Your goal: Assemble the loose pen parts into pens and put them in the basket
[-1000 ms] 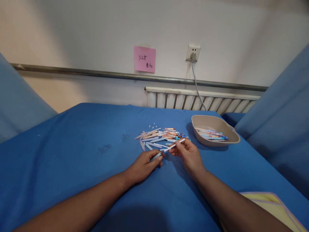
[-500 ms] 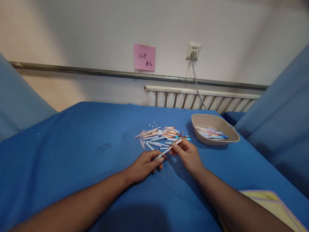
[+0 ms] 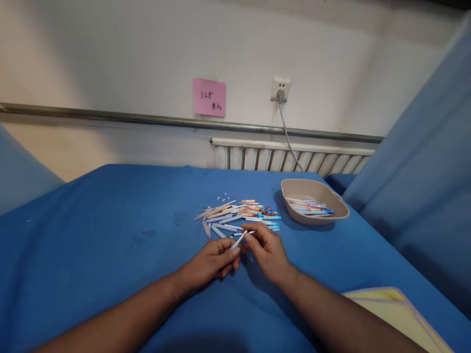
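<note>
My left hand (image 3: 213,259) is closed around a light blue pen barrel (image 3: 234,245), with a slim white piece sticking up out of it toward the right. My right hand (image 3: 268,251) pinches at the upper tip of that white piece; the fingertips partly hide the contact. Just beyond both hands lies a loose pile of pen parts (image 3: 224,219): pale purple, blue and peach barrels, white refills, and orange and blue pieces. Several tiny white tips (image 3: 223,199) are scattered behind the pile.
A beige basin (image 3: 315,218) holding several pens (image 3: 311,208) stands to the right of the pile. Blue cloth (image 3: 110,235) covers the table. A yellow cloth (image 3: 390,306) lies at lower right. Behind are a radiator (image 3: 279,158), a metal rail (image 3: 154,119) and a plugged-in cable (image 3: 289,139).
Less of the white piece shows above the barrel, and my right hand has come closer to my left. The view has shifted, so the scene sits further left and slightly lower.
</note>
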The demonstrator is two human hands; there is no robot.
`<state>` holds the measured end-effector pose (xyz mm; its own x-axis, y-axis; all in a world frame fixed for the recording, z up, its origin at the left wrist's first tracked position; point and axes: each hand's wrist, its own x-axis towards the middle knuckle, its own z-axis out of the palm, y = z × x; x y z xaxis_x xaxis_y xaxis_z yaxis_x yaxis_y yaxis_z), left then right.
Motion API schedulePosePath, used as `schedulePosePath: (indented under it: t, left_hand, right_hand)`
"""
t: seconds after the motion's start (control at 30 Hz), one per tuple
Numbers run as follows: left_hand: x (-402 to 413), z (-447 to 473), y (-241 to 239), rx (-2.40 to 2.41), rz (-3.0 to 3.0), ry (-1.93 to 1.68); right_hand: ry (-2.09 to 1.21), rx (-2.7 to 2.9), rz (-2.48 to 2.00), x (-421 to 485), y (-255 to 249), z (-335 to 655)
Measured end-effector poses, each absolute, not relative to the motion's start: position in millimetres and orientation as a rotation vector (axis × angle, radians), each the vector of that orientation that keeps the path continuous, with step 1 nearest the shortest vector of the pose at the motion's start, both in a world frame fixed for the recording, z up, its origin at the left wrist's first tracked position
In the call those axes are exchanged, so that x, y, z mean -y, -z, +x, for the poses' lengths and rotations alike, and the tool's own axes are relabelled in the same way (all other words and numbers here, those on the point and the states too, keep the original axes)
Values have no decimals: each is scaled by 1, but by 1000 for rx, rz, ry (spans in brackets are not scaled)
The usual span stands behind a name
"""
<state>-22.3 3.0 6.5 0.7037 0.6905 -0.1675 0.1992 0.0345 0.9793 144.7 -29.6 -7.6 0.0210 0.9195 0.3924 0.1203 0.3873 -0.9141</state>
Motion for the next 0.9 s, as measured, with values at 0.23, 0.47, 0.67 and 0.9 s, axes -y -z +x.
schedulePosePath:
  t: [0.23, 0.47, 0.67, 0.9]
  left_hand:
    - [-7, -24, -3, -785, 1465, -454]
    - [-11, -24, -9, -806, 1353, -586]
    - [-13, -25, -8, -829, 1373, -633]
    - [-15, -24, -4, -844, 1425, -594]
  right_hand:
    - [-575, 1670, -1097, 31, 4, 145]
    - [-460, 1609, -1571, 5, 8, 195]
    - [-138, 2040, -1898, 0, 10, 217]
    - [-144, 2128, -1889, -1, 16, 213]
